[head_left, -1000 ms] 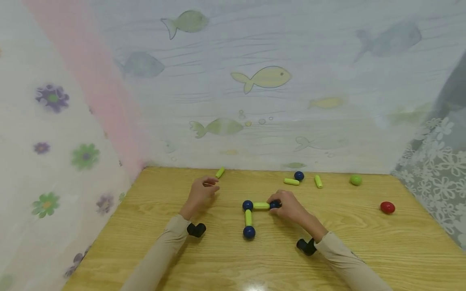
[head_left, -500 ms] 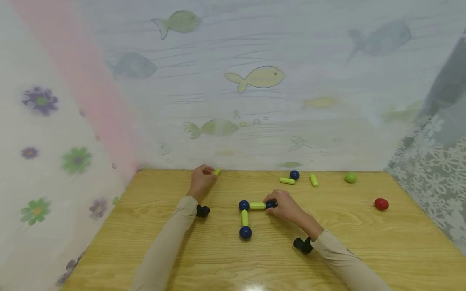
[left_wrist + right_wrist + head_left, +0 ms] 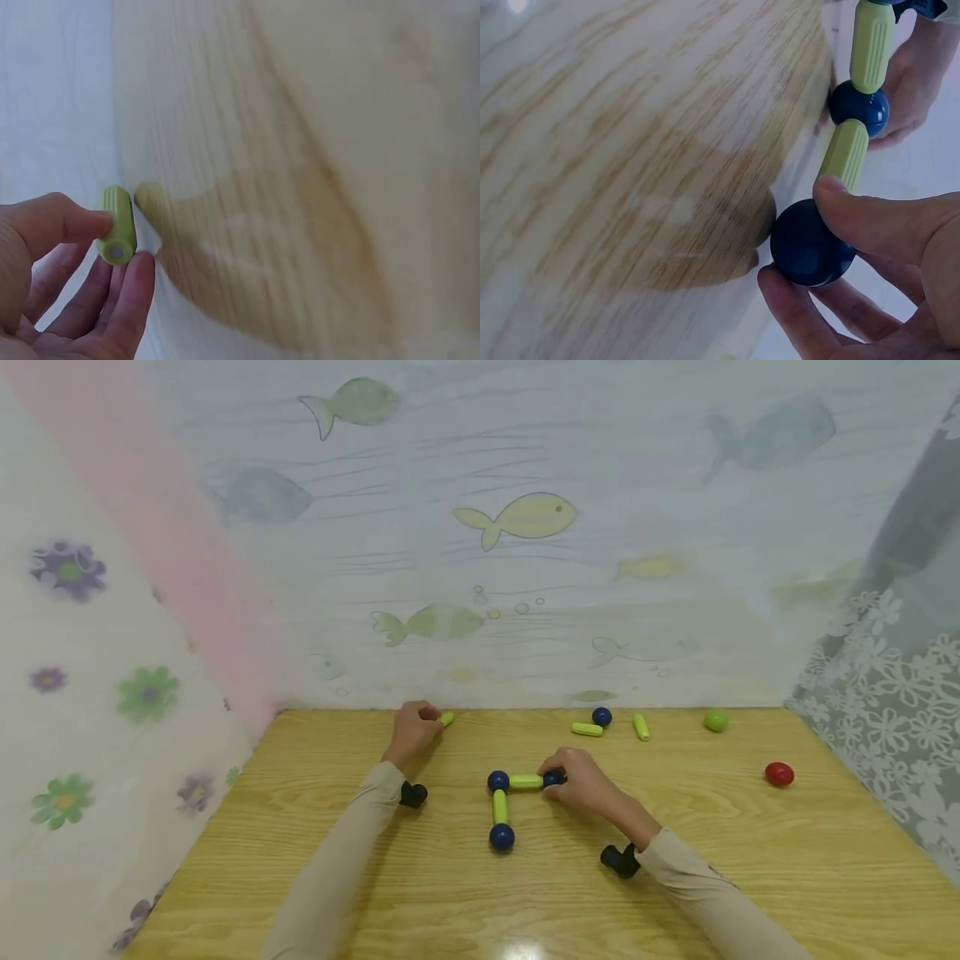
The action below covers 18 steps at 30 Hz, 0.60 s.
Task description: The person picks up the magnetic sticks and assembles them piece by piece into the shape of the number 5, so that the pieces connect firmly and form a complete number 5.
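Note:
My left hand [image 3: 414,732] pinches a lime-green magnetic rod [image 3: 120,222] between thumb and fingers near the table's far edge. A grey metal disc shows in the rod's end. My right hand [image 3: 583,782] grips a dark blue ball [image 3: 810,244], with its thumb over the ball and against the adjoining green rod [image 3: 845,154]. That rod runs to a blue corner ball [image 3: 498,781]. From this corner a second green rod [image 3: 500,807] leads toward me and ends at another blue ball [image 3: 502,837]. Together they form an L lying on the table.
Toward the back lie a loose green rod [image 3: 587,729], a blue ball [image 3: 602,717] beside it, and another green rod [image 3: 641,727]. A green ball [image 3: 716,721] and a red ball [image 3: 779,774] are at the right. The patterned wall [image 3: 420,668] borders the wooden table [image 3: 450,893].
My left hand has moved forward to the far green rod and taken hold of it. My right hand stays on the blue ball. The head view has shifted slightly.

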Motion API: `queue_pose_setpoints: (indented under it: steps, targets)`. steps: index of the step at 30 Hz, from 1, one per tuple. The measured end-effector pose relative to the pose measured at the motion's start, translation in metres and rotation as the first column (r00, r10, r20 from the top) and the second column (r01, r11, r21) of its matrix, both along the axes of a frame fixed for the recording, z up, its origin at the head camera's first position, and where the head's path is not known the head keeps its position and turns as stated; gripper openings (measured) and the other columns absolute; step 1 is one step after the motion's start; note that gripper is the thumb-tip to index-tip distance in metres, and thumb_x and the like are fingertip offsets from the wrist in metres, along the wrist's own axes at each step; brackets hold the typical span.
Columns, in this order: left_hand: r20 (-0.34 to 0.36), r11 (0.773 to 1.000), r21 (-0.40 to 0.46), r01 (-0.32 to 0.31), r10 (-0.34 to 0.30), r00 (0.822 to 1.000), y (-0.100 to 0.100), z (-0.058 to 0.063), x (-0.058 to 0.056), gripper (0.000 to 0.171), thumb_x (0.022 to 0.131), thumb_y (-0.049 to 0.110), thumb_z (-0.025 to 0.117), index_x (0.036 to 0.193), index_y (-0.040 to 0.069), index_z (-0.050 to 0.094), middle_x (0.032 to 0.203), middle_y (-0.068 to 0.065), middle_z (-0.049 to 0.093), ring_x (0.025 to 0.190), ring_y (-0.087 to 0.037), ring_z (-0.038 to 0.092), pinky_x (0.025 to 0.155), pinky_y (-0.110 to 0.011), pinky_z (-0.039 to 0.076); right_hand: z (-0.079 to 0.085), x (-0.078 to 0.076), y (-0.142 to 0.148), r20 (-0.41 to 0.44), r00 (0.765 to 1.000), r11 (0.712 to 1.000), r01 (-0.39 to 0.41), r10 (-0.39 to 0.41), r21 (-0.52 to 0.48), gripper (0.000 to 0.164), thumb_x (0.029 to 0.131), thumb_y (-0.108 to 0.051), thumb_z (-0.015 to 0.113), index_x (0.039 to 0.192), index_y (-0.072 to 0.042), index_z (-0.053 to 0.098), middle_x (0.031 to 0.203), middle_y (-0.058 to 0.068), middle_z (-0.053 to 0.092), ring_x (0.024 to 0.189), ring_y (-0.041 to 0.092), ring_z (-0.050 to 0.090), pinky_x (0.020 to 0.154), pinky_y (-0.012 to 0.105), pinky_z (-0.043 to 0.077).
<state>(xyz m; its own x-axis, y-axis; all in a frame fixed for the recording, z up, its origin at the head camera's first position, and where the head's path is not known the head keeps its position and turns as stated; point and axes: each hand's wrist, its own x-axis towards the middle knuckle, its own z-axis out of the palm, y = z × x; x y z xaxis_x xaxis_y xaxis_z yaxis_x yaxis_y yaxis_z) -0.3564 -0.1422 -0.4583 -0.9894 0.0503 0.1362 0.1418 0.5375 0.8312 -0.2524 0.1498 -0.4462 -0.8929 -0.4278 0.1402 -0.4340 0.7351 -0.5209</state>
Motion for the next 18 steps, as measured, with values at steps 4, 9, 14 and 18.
queue_pose_setpoints:
  steps: [4,9,14,18]
  targets:
    - [0.003,0.999,-0.03,0.014,-0.014,1.0,-0.005,0.002,0.007,0.015,0.083,0.002,0.067,0.097,-0.003,0.069,0.093,-0.014,0.064,0.088,-0.028,0.059,0.075,-0.039,0.051,0.001,-0.001,0.0,-0.01,1.0,1.0,-0.019,0.019,-0.003,0.023,0.077,-0.008,0.078,0.099,-0.002,0.073,0.091,0.005,0.064,0.086,0.02,0.058,0.076,0.037,0.05]
    - [0.028,0.998,0.03,0.053,-0.054,0.998,-0.012,0.001,0.019,0.016,0.084,0.002,0.068,0.099,0.0,0.069,0.094,-0.012,0.065,0.088,-0.026,0.06,0.076,-0.039,0.052,0.001,-0.003,0.001,-0.013,0.999,0.999,-0.035,0.035,0.0,0.023,0.077,-0.008,0.078,0.099,-0.002,0.073,0.09,0.005,0.064,0.084,0.019,0.058,0.073,0.035,0.05]
    - [0.03,0.985,0.12,0.126,-0.13,0.991,-0.011,0.005,0.036,0.019,0.083,0.0,0.069,0.102,-0.001,0.071,0.097,-0.014,0.067,0.089,-0.027,0.063,0.078,-0.038,0.053,0.0,-0.003,0.001,-0.007,0.999,1.0,-0.032,0.032,0.001,0.024,0.077,-0.009,0.079,0.099,-0.002,0.073,0.089,0.004,0.064,0.081,0.016,0.056,0.07,0.03,0.048]
    - [-0.011,0.972,0.101,0.212,-0.212,0.977,-0.003,0.012,0.05,0.021,0.084,0.0,0.069,0.105,-0.002,0.07,0.102,-0.016,0.067,0.09,-0.027,0.063,0.078,-0.037,0.054,0.001,-0.001,0.002,-0.012,0.999,0.999,-0.033,0.033,-0.003,0.024,0.077,-0.009,0.079,0.099,-0.002,0.073,0.09,0.004,0.064,0.082,0.017,0.057,0.07,0.031,0.049]
